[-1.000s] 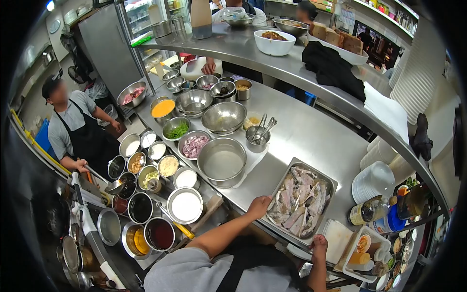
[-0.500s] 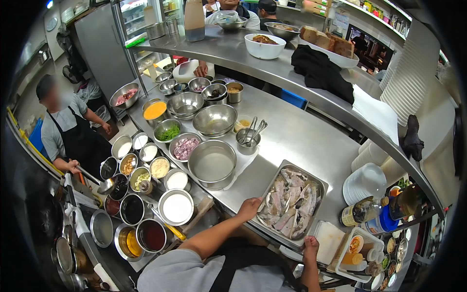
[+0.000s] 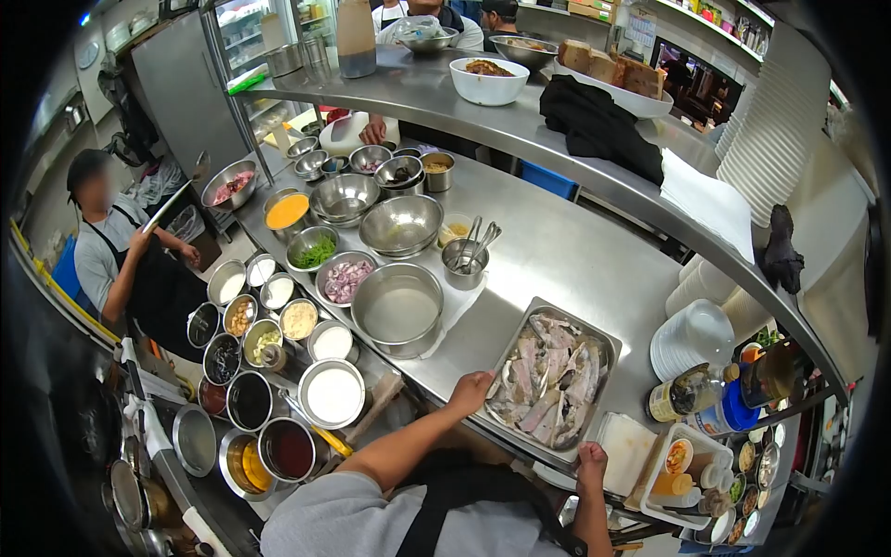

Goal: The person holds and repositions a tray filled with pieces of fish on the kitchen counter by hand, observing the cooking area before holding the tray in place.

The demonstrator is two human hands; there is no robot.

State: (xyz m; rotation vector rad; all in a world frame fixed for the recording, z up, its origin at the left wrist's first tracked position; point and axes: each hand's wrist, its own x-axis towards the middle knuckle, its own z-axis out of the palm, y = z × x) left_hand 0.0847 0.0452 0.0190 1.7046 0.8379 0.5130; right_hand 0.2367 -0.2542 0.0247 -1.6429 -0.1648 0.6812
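Observation:
A rectangular metal tray (image 3: 603, 390) of raw fish pieces (image 3: 548, 376) rests on the steel counter in front of me. My left hand (image 3: 471, 393) is closed on its left edge, fingers partly hidden by the rim. At the tray's near right corner, my right hand (image 3: 590, 462) is closed against the rim. The fish, silvery and pinkish, lies in a loose layer across the tray.
Left of the tray stand a wide metal pot (image 3: 397, 306), a spoon container (image 3: 464, 265) and a bowl of chopped onion (image 3: 347, 278). Bowls (image 3: 691, 343) and bottles (image 3: 687, 395) stand at right. A co-worker (image 3: 125, 251) at far left raises a ladle. A steel shelf (image 3: 520, 121) runs overhead.
The co-worker at left has lifted the ladle from the pots to shoulder height. My view has shifted slightly; both my hands stay at the tray, which sits in about the same place.

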